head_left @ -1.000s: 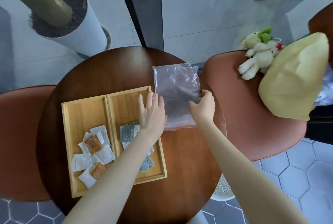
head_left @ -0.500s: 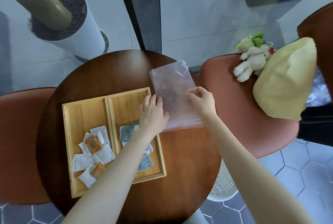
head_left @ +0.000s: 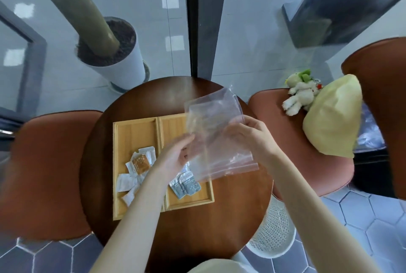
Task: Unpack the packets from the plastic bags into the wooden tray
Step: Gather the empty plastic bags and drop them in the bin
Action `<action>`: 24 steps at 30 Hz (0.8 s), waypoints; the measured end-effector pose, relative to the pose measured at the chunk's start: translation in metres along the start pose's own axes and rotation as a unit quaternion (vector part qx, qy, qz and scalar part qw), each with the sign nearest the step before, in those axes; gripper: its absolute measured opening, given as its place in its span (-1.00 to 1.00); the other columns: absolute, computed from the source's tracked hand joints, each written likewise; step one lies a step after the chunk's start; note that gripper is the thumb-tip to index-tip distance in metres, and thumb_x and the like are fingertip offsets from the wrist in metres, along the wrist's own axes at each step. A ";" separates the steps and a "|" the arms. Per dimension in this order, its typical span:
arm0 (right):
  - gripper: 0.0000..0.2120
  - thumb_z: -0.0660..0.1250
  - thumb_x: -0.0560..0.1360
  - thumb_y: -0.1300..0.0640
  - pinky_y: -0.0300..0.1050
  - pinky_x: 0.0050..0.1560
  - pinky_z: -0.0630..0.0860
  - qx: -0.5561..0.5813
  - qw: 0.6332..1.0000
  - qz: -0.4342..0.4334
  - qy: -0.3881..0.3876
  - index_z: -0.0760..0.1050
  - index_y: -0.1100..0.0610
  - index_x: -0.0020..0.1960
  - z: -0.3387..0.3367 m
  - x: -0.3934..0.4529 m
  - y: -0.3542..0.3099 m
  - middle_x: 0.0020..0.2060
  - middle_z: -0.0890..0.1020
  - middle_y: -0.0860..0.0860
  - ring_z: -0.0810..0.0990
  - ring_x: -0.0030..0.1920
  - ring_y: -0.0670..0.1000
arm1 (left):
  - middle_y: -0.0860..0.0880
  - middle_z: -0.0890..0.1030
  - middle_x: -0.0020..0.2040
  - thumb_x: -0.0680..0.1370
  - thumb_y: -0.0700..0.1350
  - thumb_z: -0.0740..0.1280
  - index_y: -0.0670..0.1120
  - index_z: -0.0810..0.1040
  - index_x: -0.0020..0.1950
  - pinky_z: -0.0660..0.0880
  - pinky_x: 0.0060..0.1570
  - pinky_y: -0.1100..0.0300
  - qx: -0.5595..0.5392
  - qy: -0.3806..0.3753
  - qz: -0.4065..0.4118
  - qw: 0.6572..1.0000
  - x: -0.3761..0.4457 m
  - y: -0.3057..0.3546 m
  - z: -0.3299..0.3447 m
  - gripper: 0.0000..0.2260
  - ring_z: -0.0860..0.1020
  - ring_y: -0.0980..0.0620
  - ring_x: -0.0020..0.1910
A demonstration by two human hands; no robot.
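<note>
Both hands have the clear plastic bag (head_left: 216, 134) up off the round table (head_left: 230, 206), left hand (head_left: 175, 158) pinching its left edge, right hand (head_left: 250, 134) gripping the right side. Packets (head_left: 185, 184) sit in the wooden tray (head_left: 136, 132) underneath

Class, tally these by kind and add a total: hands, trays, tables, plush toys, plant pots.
hands: 2 (left hand, right hand)
tray: 1
table: 1
plush toy: 1
plant pot: 1
Total: 6
</note>
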State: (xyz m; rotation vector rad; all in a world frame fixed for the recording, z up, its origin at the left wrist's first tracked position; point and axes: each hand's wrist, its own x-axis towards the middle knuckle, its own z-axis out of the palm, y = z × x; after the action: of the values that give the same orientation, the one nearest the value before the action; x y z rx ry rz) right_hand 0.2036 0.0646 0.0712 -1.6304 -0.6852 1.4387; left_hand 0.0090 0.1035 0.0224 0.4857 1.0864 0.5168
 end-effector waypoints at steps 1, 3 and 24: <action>-0.94 0.35 0.46 0.23 -0.20 -0.26 0.55 0.009 1.000 0.008 0.009 0.58 0.17 -0.19 0.002 -0.005 0.001 -0.26 0.65 0.07 0.60 -0.26 0.01 | -0.05 0.71 -0.17 0.49 -0.22 0.31 -0.18 0.60 0.02 0.60 -0.15 0.22 -0.029 0.005 0.001 1.000 -0.008 0.003 -0.002 -0.85 0.66 0.03 -0.14; -0.86 0.36 0.45 0.17 -0.06 -0.11 0.56 0.007 0.999 0.010 0.030 0.57 0.22 -0.04 0.009 -0.019 0.003 -0.16 0.65 0.12 0.61 -0.16 0.08 | -0.03 0.72 -0.21 0.50 -0.26 0.29 -0.18 0.60 0.01 0.59 -0.14 0.21 -0.014 0.031 0.027 0.999 -0.025 0.006 -0.010 -0.86 0.66 0.03 -0.16; -0.78 0.37 0.41 0.27 -0.16 -0.07 0.41 -0.409 0.895 -0.162 0.074 0.61 0.19 0.05 0.064 -0.090 0.033 -0.06 0.60 0.09 0.51 -0.02 0.05 | -0.14 0.57 -0.03 0.49 -0.18 0.34 -0.20 0.59 0.04 0.42 -0.13 0.20 0.573 0.197 0.283 0.743 -0.122 -0.001 -0.039 -0.84 0.52 -0.04 -0.09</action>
State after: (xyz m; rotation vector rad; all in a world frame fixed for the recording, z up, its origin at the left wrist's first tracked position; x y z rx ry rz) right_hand 0.1199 -0.0124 0.0897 -2.0737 -1.5289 0.7894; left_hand -0.0720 0.0325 0.0913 1.9187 1.6158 0.4237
